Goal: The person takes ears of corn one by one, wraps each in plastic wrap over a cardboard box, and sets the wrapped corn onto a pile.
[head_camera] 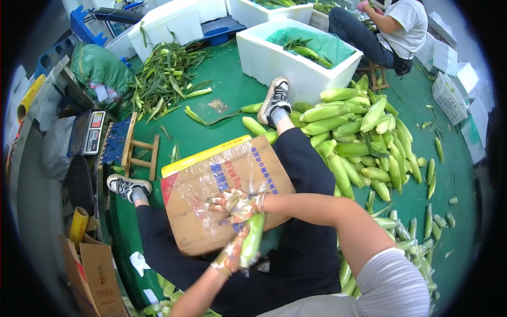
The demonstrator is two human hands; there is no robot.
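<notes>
An ear of corn (252, 239) in green husk, with clear plastic at its lower end, lies over my lap at the near edge of a cardboard-covered board (233, 190). My left hand (234, 250), in a patterned glove, grips the ear along its left side. Above it, my gloved right hand (237, 204) rests palm down with fingers spread, its wrist by the ear's upper end. Clear plastic film (202, 174) covers part of the board, which bears printing. A yellow strip (206, 156) runs along the board's far edge.
Husked-on corn (356, 146) is heaped at right, with wrapped ears (416, 245) nearer. A white foam box (277, 63) stands ahead, leaf trimmings (170, 75) to its left. At left are a wooden stool (130, 148), a scale (89, 132) and a carton (99, 277). Another person (396, 31) sits far right.
</notes>
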